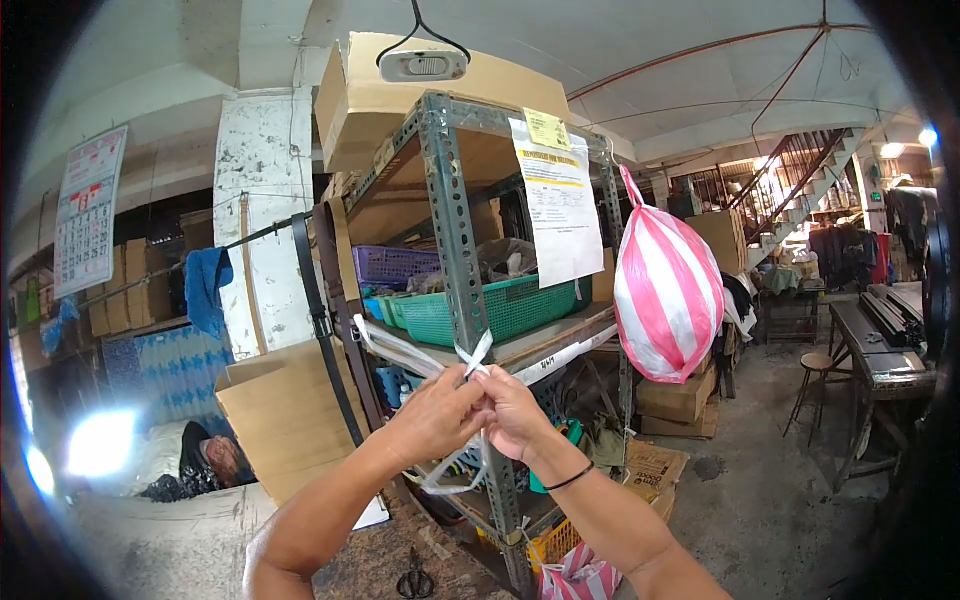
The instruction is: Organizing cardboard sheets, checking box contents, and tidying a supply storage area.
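At the corner post [457, 230] of a perforated metal shelf, a flat white strip [395, 343] is looped round and crossed. My left hand [437, 418] is closed on the strip just in front of the post, its fingers pinched together. Pressed close beside it, my right hand [515, 412] also pinches the strip, with a dark band round its wrist. Part of the strip hangs in a loop below my hands. The exact crossing between the fingertips is partly hidden. Behind the post, a green plastic basket [525, 308] sits on the shelf.
A pink-and-white striped bag [668, 290] hangs at the shelf's right side. Dark scissors [415, 580] lie on the worn surface below. A cardboard panel [290, 415] leans at left, beside hanging belts [312, 275]. A stool [813, 365] and workbench [880, 345] stand at far right.
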The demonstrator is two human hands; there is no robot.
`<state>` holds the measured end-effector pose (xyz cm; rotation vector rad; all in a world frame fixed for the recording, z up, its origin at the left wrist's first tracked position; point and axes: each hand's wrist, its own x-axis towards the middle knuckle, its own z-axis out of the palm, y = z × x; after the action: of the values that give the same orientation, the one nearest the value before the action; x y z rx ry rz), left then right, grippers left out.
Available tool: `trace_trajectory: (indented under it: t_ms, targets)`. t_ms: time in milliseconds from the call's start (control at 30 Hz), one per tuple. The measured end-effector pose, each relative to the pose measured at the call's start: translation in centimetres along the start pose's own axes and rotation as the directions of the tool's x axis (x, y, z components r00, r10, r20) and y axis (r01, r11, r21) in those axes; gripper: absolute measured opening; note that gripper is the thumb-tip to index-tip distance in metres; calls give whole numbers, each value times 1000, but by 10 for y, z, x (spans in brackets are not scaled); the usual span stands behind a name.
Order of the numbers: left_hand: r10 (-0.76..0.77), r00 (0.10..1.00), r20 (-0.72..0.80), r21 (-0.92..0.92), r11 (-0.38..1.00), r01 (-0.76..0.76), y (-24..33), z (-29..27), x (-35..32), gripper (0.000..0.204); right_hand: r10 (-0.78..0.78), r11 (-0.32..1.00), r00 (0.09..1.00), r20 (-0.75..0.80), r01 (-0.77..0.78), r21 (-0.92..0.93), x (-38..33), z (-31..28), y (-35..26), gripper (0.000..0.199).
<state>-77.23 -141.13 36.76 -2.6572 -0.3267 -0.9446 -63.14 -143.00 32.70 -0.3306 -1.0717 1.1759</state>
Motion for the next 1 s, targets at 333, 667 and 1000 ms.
trace_trajectory:
  t_ms: [333, 667, 1000]
  targets:
    - [-197, 978, -71, 119, 972, 204, -24, -14, 31, 14, -297, 199, 929, 222, 288, -937, -13, -20, -24, 26]
    - [-165, 978, 131, 33, 986, 162, -6, -18, 36, 20, -375, -257, 671, 640, 587, -767, -1, -17, -64, 13]
    - [51, 959, -278, 356, 933, 53, -13, 14, 47, 10, -410, 59, 814, 412, 474, -879, 24, -22, -79, 19]
